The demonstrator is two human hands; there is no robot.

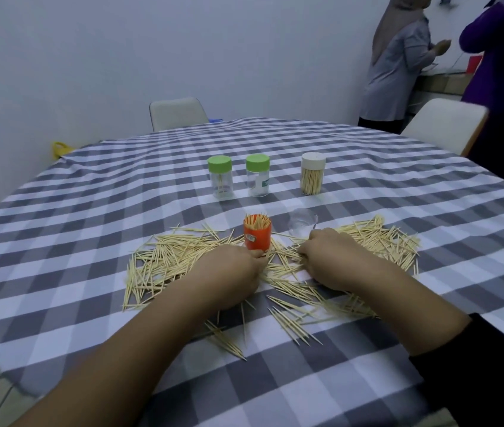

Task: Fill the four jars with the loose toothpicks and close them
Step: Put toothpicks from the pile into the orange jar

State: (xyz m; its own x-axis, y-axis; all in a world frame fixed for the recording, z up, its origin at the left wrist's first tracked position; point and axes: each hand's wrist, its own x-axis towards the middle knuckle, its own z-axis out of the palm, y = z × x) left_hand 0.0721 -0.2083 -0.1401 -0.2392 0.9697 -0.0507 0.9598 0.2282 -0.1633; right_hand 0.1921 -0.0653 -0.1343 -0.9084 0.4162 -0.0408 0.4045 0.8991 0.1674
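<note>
On the checked tablecloth [90, 211] an open orange jar [257, 232] stands packed with toothpicks amid the loose toothpicks [164, 260], a clear lid [303, 222] lying just beside it. Behind stand two green-lidded jars, the left one [220, 177] holding a few sticks, the other [258, 175] seemingly empty, and a full white-lidded jar [313, 174]. The left hand [232, 272] pinches at the orange jar's base; the right hand [327, 257] curls, gripping loose toothpicks

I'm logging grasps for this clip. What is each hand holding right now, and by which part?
The left hand grips the orange jar at its base. The right hand has its fingers curled into the loose toothpicks; whether it holds any cannot be told.
</note>
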